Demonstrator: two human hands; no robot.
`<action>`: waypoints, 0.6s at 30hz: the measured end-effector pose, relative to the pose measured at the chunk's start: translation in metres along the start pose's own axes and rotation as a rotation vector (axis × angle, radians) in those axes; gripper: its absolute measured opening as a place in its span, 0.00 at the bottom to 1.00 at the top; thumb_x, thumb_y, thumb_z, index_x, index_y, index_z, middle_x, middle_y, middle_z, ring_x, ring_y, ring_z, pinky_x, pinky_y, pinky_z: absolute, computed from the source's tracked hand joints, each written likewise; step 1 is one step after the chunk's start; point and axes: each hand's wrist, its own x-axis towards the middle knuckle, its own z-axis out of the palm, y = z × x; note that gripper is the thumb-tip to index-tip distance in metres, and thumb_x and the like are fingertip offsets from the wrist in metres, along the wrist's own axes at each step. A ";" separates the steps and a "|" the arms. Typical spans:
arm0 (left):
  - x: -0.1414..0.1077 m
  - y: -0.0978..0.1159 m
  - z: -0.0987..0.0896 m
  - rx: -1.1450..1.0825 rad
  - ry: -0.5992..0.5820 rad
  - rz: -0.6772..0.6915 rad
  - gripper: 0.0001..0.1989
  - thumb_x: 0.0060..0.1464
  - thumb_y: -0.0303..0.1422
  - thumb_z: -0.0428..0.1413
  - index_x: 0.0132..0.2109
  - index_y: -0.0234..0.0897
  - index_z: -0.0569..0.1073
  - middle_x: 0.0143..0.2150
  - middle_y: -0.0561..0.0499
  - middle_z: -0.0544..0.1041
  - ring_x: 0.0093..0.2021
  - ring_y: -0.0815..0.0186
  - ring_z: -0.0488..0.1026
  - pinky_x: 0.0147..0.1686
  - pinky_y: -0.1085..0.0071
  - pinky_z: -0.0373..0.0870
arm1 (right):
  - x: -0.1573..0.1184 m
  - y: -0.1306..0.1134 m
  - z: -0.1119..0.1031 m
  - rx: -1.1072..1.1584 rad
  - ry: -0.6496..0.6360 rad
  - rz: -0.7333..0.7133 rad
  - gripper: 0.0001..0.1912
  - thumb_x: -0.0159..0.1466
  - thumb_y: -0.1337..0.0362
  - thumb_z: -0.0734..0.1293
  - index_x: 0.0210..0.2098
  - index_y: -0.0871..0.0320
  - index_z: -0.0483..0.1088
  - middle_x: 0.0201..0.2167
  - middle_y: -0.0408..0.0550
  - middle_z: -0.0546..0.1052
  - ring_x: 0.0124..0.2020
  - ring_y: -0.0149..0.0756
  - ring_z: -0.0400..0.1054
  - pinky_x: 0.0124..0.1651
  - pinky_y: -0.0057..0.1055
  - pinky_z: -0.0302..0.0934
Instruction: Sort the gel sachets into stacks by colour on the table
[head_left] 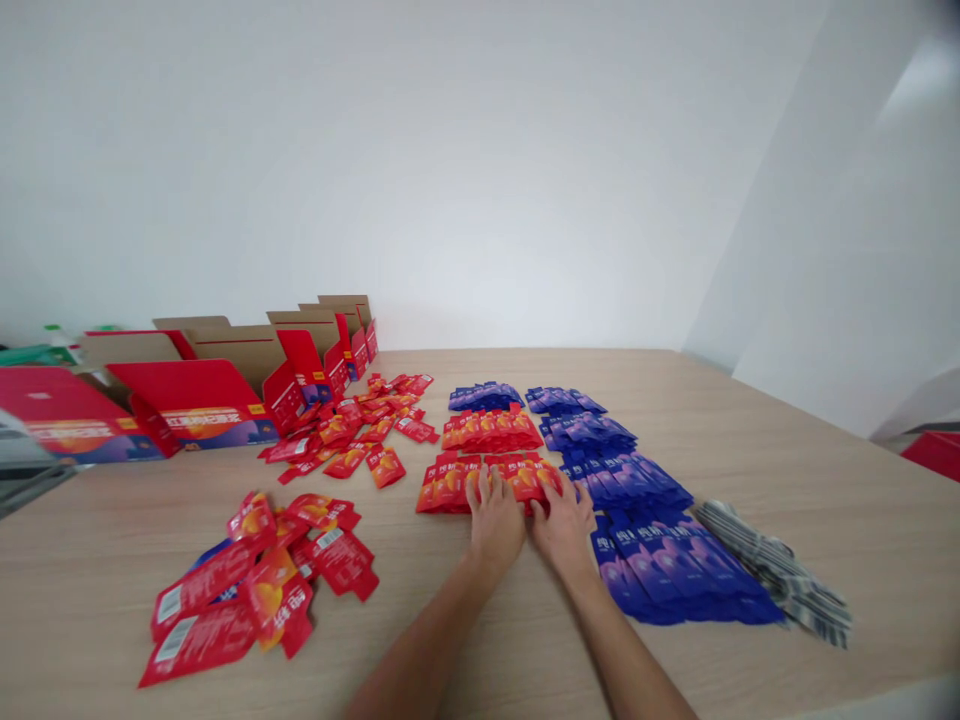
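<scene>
Both my hands rest on the near row of overlapping red pouches (448, 484) in the middle of the table. My left hand (496, 520) has its fingers bent over the pouches' middle, thumb toward the right. Beside it, my right hand (564, 525) grips the row's right end, its thumb at the lower edge. The fingers partly cover the pouches, so how many lie between them cannot be made out. Just behind is a second row of red pouches (491, 430). Fanned blue pouches (675, 565) lie right of my right hand, with more blue rows beyond.
Loose red pouches (277, 590) lie in a heap at the near left, a bit of blue beneath. Another scattered red pile (352, 425) spreads before open red cardboard boxes (202, 400). Striped gloves (776, 565) lie at the right. A white wall (510, 200) stands behind the table.
</scene>
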 end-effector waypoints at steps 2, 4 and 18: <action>-0.004 -0.004 -0.006 -0.010 0.008 -0.004 0.27 0.60 0.36 0.47 0.64 0.33 0.65 0.70 0.37 0.56 0.72 0.46 0.43 0.68 0.44 0.33 | -0.001 -0.005 0.000 0.001 0.030 -0.010 0.22 0.60 0.62 0.62 0.52 0.56 0.75 0.65 0.54 0.62 0.63 0.61 0.49 0.60 0.54 0.49; -0.010 -0.011 -0.013 -0.011 0.020 -0.014 0.27 0.59 0.35 0.47 0.64 0.32 0.65 0.70 0.36 0.56 0.72 0.46 0.43 0.68 0.44 0.33 | -0.003 -0.013 -0.002 0.008 0.045 -0.047 0.22 0.60 0.62 0.62 0.52 0.57 0.74 0.64 0.54 0.62 0.64 0.60 0.48 0.61 0.54 0.47; -0.067 -0.118 -0.079 0.145 -0.029 -0.201 0.25 0.49 0.24 0.50 0.56 0.33 0.72 0.66 0.39 0.64 0.71 0.49 0.48 0.66 0.45 0.42 | -0.042 -0.133 0.015 0.243 -0.140 -0.326 0.19 0.62 0.67 0.61 0.51 0.55 0.75 0.62 0.51 0.67 0.65 0.52 0.51 0.65 0.51 0.46</action>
